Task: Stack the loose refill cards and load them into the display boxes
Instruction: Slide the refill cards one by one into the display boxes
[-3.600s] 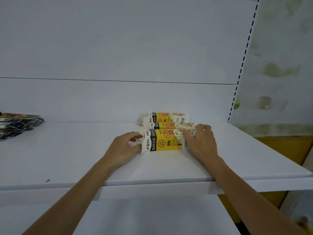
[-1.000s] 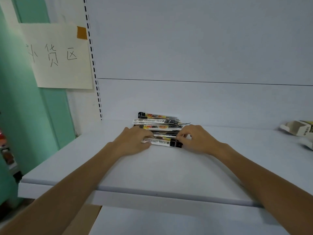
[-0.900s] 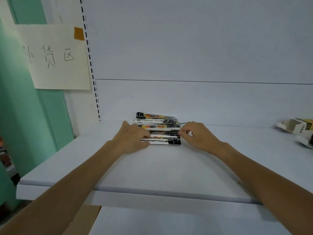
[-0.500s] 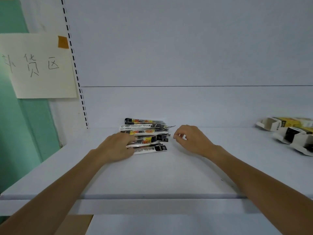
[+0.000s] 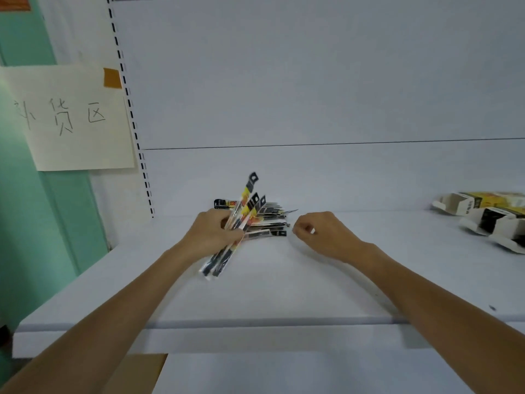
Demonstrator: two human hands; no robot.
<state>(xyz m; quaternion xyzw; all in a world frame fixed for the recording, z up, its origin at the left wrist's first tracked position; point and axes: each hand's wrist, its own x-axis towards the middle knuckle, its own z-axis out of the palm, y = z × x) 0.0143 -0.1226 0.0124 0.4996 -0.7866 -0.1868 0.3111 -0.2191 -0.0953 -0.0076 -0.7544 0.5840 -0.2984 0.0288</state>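
Now, your left hand: it is curled round a small bundle of refill cards and grips them near their middle, with the thumb lying across the front.
Held cards: you have them tilted, the black hang-tab ends pointing up and toward the back panel, the lower ends slanting down toward the front edge of the shelf. They fan out a little at the top, so their edges are not lined up.
Loose pile: more cards lie flat on the shelf behind and to the right of your left hand, near the back edge, left of the shelf's middle. They overlap untidily; how many there are cannot be told.
Your right hand: it sits just beside the right end of the pile, fingers curled in, thumb tip close to the forefinger. Nothing shows between them, and it does not touch the cards.
Display boxes: several yellow, white and black boxes lie on their sides at the right edge of the shelf, well apart from both hands, with their open ends and flaps facing left. What is inside them cannot be made out.
Paper sign: a cream sheet with handwritten characters hangs beyond the shelf's left edge, held by a strip of brown tape at its upper right corner, beside the slotted upright.
Below the shelf: a piece of brown cardboard shows under the front left corner.
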